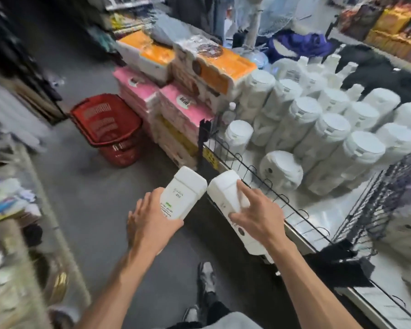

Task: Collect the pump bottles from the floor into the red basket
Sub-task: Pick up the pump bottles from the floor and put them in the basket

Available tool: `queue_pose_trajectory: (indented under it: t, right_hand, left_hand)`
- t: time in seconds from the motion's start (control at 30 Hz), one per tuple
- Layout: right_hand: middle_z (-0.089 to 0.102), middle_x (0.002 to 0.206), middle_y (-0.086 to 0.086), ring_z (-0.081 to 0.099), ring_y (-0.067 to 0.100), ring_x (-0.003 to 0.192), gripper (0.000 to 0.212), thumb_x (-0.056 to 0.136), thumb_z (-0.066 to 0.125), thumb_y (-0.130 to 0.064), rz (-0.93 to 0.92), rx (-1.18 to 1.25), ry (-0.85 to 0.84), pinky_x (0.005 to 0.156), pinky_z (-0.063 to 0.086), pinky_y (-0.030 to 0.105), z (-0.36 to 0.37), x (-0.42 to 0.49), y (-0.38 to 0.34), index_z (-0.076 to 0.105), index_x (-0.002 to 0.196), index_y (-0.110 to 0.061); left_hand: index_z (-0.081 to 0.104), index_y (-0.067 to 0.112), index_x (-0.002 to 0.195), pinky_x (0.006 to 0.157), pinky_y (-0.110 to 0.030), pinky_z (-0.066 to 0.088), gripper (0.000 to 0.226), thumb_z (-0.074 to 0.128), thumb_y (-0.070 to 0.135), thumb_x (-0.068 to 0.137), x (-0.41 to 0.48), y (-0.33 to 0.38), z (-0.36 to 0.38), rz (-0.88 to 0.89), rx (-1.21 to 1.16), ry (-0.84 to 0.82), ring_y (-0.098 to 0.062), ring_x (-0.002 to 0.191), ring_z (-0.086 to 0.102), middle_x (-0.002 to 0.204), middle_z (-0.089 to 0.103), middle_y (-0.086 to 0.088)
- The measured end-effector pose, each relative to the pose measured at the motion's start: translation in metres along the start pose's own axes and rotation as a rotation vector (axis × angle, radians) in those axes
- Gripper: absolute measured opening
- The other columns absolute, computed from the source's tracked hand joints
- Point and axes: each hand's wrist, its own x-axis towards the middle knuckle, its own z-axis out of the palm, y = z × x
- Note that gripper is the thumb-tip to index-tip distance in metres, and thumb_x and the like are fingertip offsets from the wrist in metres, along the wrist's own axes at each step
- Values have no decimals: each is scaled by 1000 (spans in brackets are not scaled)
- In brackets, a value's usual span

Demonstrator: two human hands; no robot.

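Each hand grasps one white bottle: left hand [150, 224] holds the left bottle [183, 193], right hand [254, 217] the right bottle [226, 193], both long axes pointing up-frame. Red basket [105, 122] stands at centre left, well apart, nearer the left hand.

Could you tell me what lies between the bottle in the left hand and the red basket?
Only bare grey floor separates that bottle from the red basket, in the head view.

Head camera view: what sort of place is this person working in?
Probably a shop aisle: rows of identical white bottles fill a wire-railed shelf, wrapped packs are stacked on the floor, and a red basket stands beside them.
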Motion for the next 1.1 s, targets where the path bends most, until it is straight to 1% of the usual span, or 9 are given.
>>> queue_pose_trajectory:
  t: [0.1,0.2,0.33,0.47,0.57,0.67,0.77,1.0,1.1]
  right_hand:
    - [56,129,-5,57,15,93,92,77,73,-52,-108,-12,-60,75,52,32,6,48,-28,27,156,-46]
    - [56,133,-6,62,19,98,91,76,74,-52,-211,-4,-101,78,55,35,10,91,-54,29,155,-46]
    - [52,113,-12,62,21,93,90,76,73,-53,-323,3,-175,73,47,33,15,143,-87,29,155,-48]
    - [54,115,-11,64,24,95,90,76,71,-54,-427,-42,-227,69,44,34,22,189,-121,26,154,-50]
    - [52,113,-13,65,27,96,89,76,72,-54,-471,-77,-256,72,45,35,26,215,-149,26,152,-51]
    - [51,109,-14,66,27,95,89,76,73,-54,-515,-92,-275,77,52,37,33,239,-178,28,152,-48]
    - [56,122,-11,67,28,100,90,76,75,-54,-557,-118,-271,80,55,40,41,260,-209,28,153,-48]
    - [59,126,-5,67,30,103,93,74,78,-53,-563,-161,-208,79,53,40,61,297,-290,32,154,-46]
    - [60,124,-4,66,30,103,93,74,78,-53,-537,-151,-195,78,52,40,70,307,-321,31,154,-45]
  left_hand:
    - [47,31,131,86,-42,45,78,80,46,62,21,-13,-10,-92,12,56,-28,110,56,118,61,4]
    - [49,31,130,84,-41,47,77,80,45,61,39,-23,-23,-191,18,107,-29,109,57,118,63,2]
    - [50,33,130,83,-40,48,77,79,45,60,61,-36,-40,-328,31,175,-28,110,59,119,64,3]
    - [49,34,132,83,-40,49,79,81,46,60,82,-54,-53,-427,24,224,-27,112,60,122,64,3]
    - [52,31,129,82,-39,49,78,82,47,58,98,-70,-61,-484,33,251,-28,108,62,119,67,1]
    - [53,31,125,79,-39,51,76,81,47,56,115,-88,-69,-527,38,261,-29,104,63,115,68,2]
    - [53,31,124,78,-38,51,74,82,45,57,135,-108,-77,-552,29,266,-28,103,64,115,68,2]
    - [51,30,126,79,-39,50,76,83,42,58,184,-163,-103,-561,-42,267,-29,105,61,117,65,0]
    - [52,28,128,77,-36,41,77,83,41,59,203,-186,-115,-560,-49,257,-29,108,60,119,64,0]
